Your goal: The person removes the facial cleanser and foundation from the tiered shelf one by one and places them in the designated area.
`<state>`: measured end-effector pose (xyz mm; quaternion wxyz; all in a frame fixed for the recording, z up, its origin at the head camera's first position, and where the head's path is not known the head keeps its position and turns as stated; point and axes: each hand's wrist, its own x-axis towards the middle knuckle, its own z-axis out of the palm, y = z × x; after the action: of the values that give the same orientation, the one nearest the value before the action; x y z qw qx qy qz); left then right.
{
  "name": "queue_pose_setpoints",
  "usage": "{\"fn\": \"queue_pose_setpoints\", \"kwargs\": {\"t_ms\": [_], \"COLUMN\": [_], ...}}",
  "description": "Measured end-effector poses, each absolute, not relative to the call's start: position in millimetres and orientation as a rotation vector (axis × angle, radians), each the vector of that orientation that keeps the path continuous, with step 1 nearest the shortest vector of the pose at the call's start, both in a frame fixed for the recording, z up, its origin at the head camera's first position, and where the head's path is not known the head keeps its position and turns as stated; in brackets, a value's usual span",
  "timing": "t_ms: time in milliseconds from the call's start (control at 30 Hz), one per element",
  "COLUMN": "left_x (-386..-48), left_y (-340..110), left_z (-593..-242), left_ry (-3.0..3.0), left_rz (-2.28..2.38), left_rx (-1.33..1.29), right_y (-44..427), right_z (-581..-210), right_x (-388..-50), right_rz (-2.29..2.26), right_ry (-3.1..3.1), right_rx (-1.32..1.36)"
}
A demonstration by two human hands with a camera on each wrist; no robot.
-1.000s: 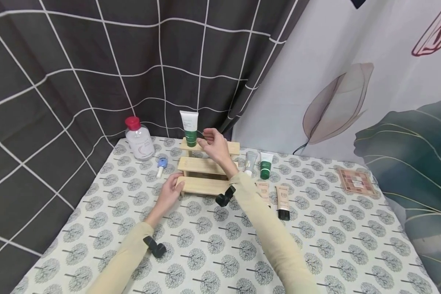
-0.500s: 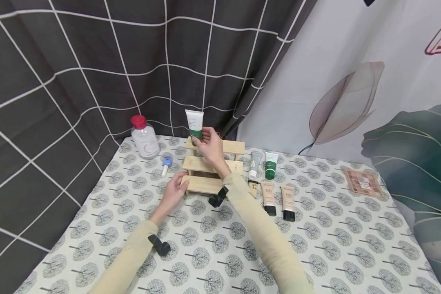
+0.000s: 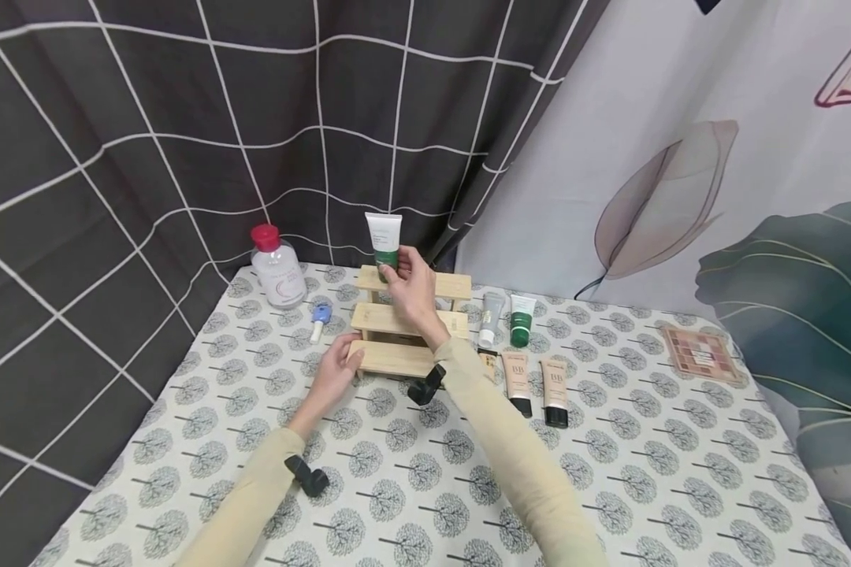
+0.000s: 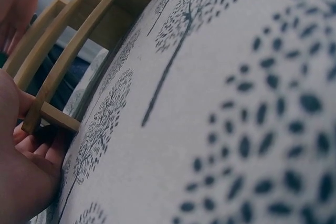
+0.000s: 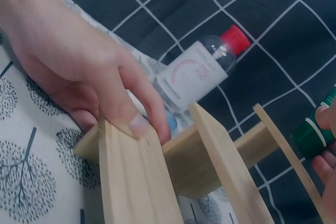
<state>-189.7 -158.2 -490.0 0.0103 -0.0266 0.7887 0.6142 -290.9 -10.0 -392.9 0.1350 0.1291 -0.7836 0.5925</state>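
Note:
A three-tier wooden display rack [image 3: 397, 358] stands on the cloth. My left hand [image 3: 335, 366] grips the left end of its lowest board, the thumb on top and the other fingers around the edge, as the right wrist view shows. On the top board, a white and green squeeze tube [image 3: 384, 235] stands cap down near the left end. My right hand [image 3: 413, 290] holds it low, around the green part, with the thumb in front. Only the tube's green cap end [image 5: 310, 137] shows in the right wrist view. Whether the cap touches the board is hard to tell.
Left of the rack are a red-capped clear bottle [image 3: 280, 272] and a small blue and white item [image 3: 320, 321]. To the right lie a grey tube [image 3: 491, 319], another green and white tube [image 3: 521, 321], two beige BB tubes [image 3: 555, 390] and a pinkish checkered palette [image 3: 702, 353].
My right hand, earlier beside the tube with fingers apart, now holds it. The tube has shifted slightly right along the top board. My left hand stays on the rack.

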Motion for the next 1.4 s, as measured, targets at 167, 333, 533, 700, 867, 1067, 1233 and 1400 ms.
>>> {"fn": "queue_pose_setpoints", "kwargs": {"t_ms": [167,333,533,700,867,1067,1233,1400], "left_x": [-191,-192,-191,-191,-193,-193,-192,-192], "left_y": [-158,-160,-163,-163,-163,-161,-161,-161], "left_z": [-492,-494,-495,-496,-497,-496,-497,-495], "left_ry": [2.468,2.473,2.48,2.479,2.47,2.468,2.466,2.482], "left_rz": [1.907,1.896,1.87,1.85,1.867,1.882,1.891,1.867], "left_rx": [-0.093,-0.098,-0.113,-0.106,-0.095,-0.091,-0.084,-0.09], "right_y": [3,18,36,54,72,93,108,121], "right_z": [-390,-390,-390,-389,-387,-385,-382,-379], "right_x": [-292,-291,-287,-286,-285,-283,-281,-279], "right_rz": [1.693,1.686,1.743,1.747,1.729,1.724,1.707,1.683], "right_ry": [-2.27,-2.276,-2.272,-2.269,-2.267,-2.271,-2.27,-2.264], "right_rx": [0.365,0.337,0.309,0.264,0.246,0.231,0.216,0.191]}}
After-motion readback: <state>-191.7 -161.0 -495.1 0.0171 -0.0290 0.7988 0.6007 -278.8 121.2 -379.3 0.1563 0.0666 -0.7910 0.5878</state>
